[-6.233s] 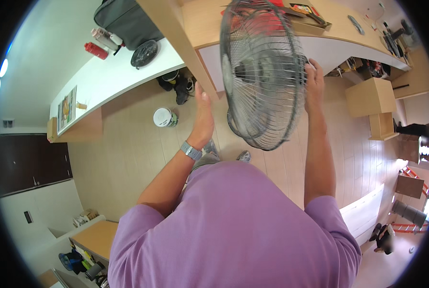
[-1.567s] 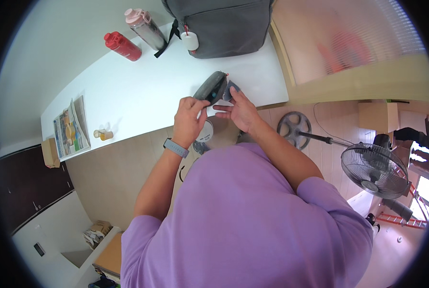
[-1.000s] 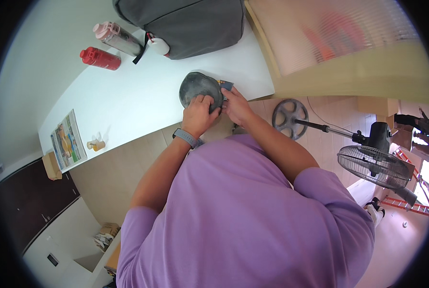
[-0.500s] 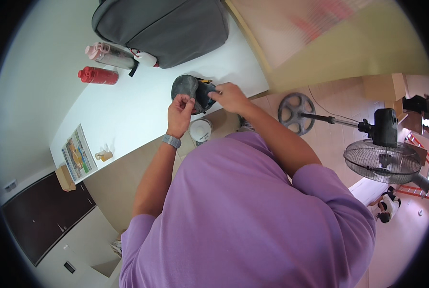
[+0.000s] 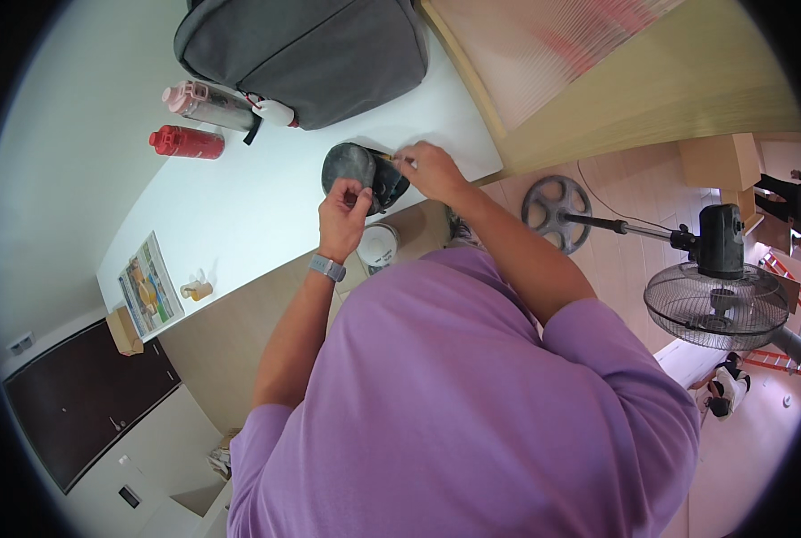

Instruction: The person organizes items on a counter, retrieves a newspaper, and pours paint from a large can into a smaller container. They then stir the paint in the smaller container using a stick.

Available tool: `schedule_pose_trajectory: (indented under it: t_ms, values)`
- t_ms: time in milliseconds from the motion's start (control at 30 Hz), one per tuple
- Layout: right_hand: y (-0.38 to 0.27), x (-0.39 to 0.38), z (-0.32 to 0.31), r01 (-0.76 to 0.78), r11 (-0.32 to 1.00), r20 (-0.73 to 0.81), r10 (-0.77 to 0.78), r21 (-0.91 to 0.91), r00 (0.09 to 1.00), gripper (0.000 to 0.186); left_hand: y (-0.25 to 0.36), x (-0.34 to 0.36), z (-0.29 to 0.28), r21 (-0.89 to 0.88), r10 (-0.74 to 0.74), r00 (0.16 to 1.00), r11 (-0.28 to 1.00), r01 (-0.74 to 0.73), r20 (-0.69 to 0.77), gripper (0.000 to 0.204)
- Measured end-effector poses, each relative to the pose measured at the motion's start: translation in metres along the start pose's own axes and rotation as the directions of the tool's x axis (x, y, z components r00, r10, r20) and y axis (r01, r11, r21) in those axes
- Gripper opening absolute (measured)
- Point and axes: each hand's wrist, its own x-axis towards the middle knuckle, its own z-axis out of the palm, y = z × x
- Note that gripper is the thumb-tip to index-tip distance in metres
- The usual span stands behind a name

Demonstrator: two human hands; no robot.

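On the white tabletop near its front edge lies a small dark pouch (image 5: pixel 348 165), its rounded grey-black cover folded to the left and its dark inside showing. The fingers of my left hand (image 5: pixel 344 215) are pinched on the lower edge of that cover. At the upper right of the pouch, my right hand (image 5: pixel 432 172) has its fingertips closed at a thin yellow stick (image 5: pixel 385 156) that looks like a pencil. Those fingertips partly hide the stick. A grey watch (image 5: pixel 327 267) is on my left wrist.
A big grey bag (image 5: pixel 315 63) stands behind the pouch. Left of it are a pink-capped clear bottle (image 5: pixel 210 105) and a red bottle (image 5: pixel 186 142). A printed sheet (image 5: pixel 149 285) lies far left. Below the table edge stands a white tub (image 5: pixel 379 245); a fan (image 5: pixel 716 305) is at right.
My right hand has shifted slightly up, from the pouch's right side to the yellow stick at its upper edge. My left hand stays at the cover's edge.
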Motion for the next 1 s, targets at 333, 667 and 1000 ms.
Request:
schedule_pose_trajectory:
  t_ms: [333,667,1000]
  values:
    - [0.036,0.007,0.026,0.112,0.972,0.174,-0.149,0.206,0.973,0.033,-0.010,0.005,0.015,0.334,0.218,0.975,0.916,-0.222,0.052,0.016]
    - [-0.033,-0.036,0.006,0.257,0.957,0.045,-0.265,0.131,0.963,0.035,-0.019,-0.124,-0.034,0.076,-0.111,0.954,0.988,0.138,-0.279,0.023]
    - [-0.042,-0.105,0.114,0.201,0.980,0.778,-0.124,-0.003,0.616,0.042,-0.123,-0.306,-0.100,-0.236,-0.364,0.733,0.931,0.277,-0.575,0.030]
